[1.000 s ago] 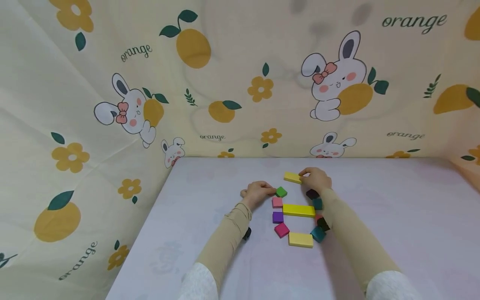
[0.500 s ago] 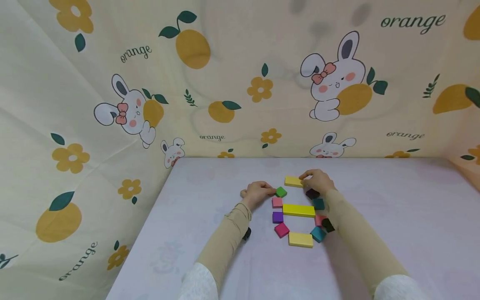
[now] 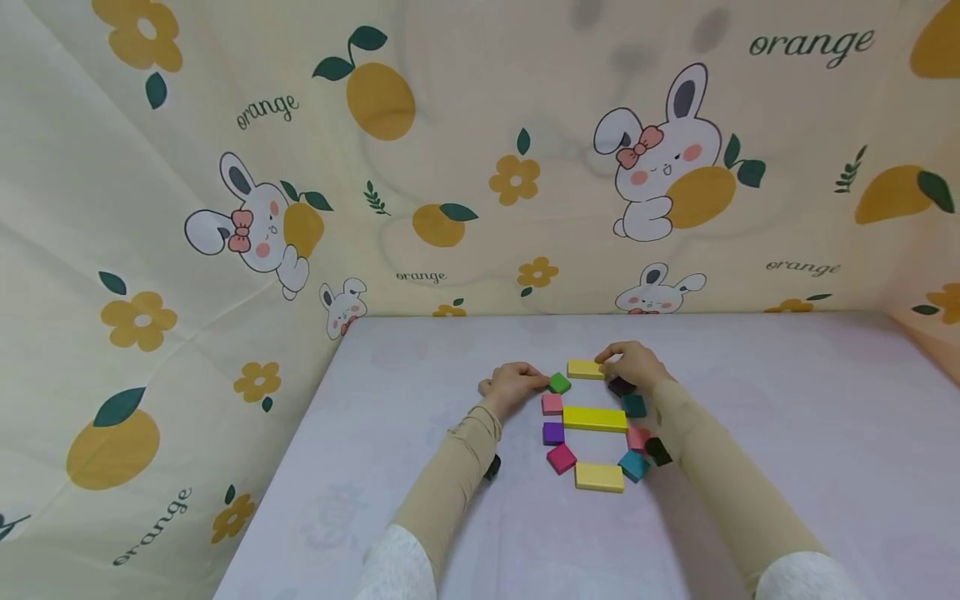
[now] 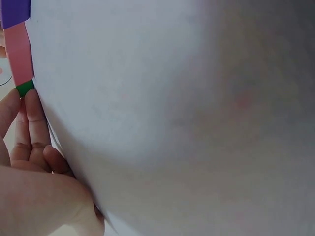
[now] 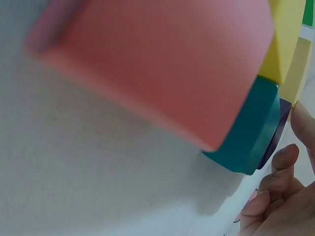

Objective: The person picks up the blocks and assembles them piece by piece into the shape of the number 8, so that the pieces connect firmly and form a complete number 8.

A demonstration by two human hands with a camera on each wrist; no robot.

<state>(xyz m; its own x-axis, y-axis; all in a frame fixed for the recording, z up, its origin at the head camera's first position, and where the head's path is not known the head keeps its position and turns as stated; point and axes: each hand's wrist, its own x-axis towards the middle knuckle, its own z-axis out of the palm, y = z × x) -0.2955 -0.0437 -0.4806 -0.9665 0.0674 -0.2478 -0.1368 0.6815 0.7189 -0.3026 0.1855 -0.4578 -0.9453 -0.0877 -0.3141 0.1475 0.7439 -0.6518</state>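
Observation:
In the head view, colored wooden blocks form a figure-eight outline on the table. My left hand (image 3: 513, 387) is at its upper left, thumb and finger pinching a green block (image 3: 558, 383); the left wrist view shows both fingertips on that green block (image 4: 24, 88). At the top, my right hand (image 3: 633, 364) holds the right end of a pale yellow block (image 3: 585, 369), its other fingers curled. Just below this hand sit a dark purple block (image 3: 621, 386) and a teal block (image 3: 634, 407). A long bright yellow block (image 3: 595, 419) crosses the middle.
Pink (image 3: 552, 404), purple (image 3: 553, 433) and magenta (image 3: 561, 458) blocks line the left side. A salmon block (image 3: 637, 438) and a blue-teal block (image 3: 633, 466) line the right, beside a black block (image 3: 659, 451). Another black block (image 3: 492, 467) lies partly behind the left sleeve.
The top pale yellow block has shifted toward me with my right hand, closer to the green and dark purple blocks. My left hand stays at the green block.

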